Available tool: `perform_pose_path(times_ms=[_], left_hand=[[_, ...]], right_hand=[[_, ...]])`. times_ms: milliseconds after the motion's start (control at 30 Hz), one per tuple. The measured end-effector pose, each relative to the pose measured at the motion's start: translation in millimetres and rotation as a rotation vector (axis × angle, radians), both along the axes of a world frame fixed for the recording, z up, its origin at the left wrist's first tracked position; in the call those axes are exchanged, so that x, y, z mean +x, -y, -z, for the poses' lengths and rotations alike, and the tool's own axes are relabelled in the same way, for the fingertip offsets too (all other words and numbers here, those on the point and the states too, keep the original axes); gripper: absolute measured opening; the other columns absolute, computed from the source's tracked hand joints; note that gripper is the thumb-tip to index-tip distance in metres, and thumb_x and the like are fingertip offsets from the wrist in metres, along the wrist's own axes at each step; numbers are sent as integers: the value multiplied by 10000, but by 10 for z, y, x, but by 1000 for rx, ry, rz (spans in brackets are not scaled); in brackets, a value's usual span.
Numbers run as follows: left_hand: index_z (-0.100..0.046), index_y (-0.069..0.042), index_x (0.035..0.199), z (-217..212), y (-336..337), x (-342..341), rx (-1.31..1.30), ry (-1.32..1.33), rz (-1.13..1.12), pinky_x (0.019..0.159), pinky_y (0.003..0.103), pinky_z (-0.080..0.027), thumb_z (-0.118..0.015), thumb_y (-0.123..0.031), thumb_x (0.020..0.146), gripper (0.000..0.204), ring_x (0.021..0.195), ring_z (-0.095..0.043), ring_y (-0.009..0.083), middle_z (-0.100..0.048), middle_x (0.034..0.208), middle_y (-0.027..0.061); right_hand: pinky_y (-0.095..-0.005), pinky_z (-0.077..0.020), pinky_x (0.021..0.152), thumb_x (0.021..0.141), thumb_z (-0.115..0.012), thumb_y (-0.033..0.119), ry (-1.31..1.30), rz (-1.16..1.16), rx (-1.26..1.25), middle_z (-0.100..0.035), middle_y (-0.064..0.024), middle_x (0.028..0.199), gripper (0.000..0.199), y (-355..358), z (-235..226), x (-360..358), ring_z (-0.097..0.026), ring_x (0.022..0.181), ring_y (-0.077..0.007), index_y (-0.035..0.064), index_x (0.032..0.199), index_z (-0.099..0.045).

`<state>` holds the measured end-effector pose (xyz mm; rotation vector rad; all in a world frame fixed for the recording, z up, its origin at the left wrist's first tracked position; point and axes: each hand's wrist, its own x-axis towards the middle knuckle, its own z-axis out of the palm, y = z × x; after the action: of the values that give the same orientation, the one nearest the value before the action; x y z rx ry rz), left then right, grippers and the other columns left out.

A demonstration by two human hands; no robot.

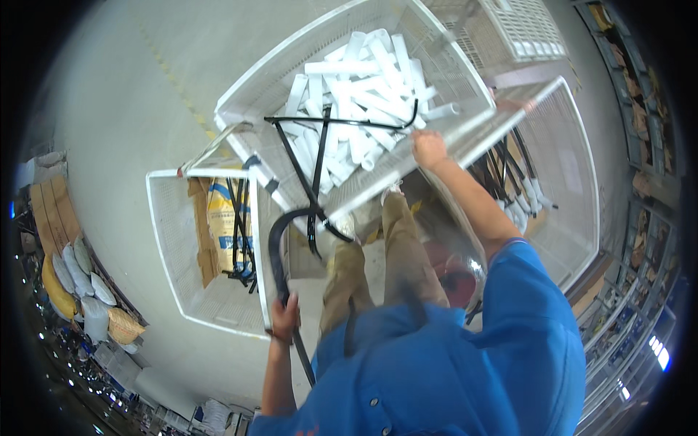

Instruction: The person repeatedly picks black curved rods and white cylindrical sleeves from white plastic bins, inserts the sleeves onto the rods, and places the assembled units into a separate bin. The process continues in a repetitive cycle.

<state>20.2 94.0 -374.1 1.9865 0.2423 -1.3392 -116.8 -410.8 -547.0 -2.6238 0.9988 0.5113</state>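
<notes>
Left hand: the left hand [284,317] is wrapped tight around a black curved hose [275,251], low and near, just right of the left basket's rim.
Right hand: the right hand [429,148] rests on the near rim of the middle basket [240,93]; the fingers look curled over the edge, though how firmly they close I cannot tell.
Hose, place: it rises from the left fist, arcs to the right and ends near the middle basket's near edge; its lower end runs down past the blue shirt [465,370].
Hose, handling: it probably is light and rubbery, stiff enough to keep its bend yet springy, so the free end may swing. A grip on the straight run below the curve, as now, seems steadiest.
Middle basket: white mesh, tilted, heaped with white tubes [363,94] and crossed by thin black rods [342,122]. Loaded, it likely is weighty, and the tubes would roll; the rim is the place to hold.
Left basket: white mesh [163,240], holding cardboard, a yellow and blue bag and more black rods.
Right basket: white mesh [582,182], with black rods tipped white.
Floor: pale grey concrete [123,87], far left.
</notes>
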Motion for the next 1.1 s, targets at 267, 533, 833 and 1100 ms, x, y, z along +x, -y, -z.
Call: perform_pose_path(times_ms=[267,533,833,1100], left_hand=[[-525,-47,955,467,-167,-575,68,136,-311,323,268,-300,-526,-266,1007,225,335,-388,113,-422,468,6],[-507,-53,1027,617,399,-145,10,-11,-370,378,250,-294,-551,-362,994,314,410,-374,87,-410,537,-16],[-516,-54,1017,192,941,420,-258,-111,-246,369,243,-283,-561,-393,989,343,397,-356,74,-404,535,-28],[-515,-66,1005,-381,1074,557,-541,-180,-64,359,262,-299,-529,-311,1016,245,393,-360,90,-386,524,-19]], right_hand=[[-407,-464,907,864,-556,115,-82,-85,-95,-618,-114,1123,336,879,3011,834,-589,1099,-267,69,1197,-566],[-425,-513,857,789,-676,243,-308,61,156,-696,-138,1079,329,865,3550,1057,-659,1035,-306,82,1073,-639],[-505,-458,1019,853,-618,59,1314,1218,1661,-631,-164,1138,345,663,869,781,-620,1087,-297,-10,1180,-535],[-629,-363,1082,854,-619,114,1950,1602,1850,-635,-166,1123,264,84,-443,297,-613,1085,-308,10,1090,-565]])
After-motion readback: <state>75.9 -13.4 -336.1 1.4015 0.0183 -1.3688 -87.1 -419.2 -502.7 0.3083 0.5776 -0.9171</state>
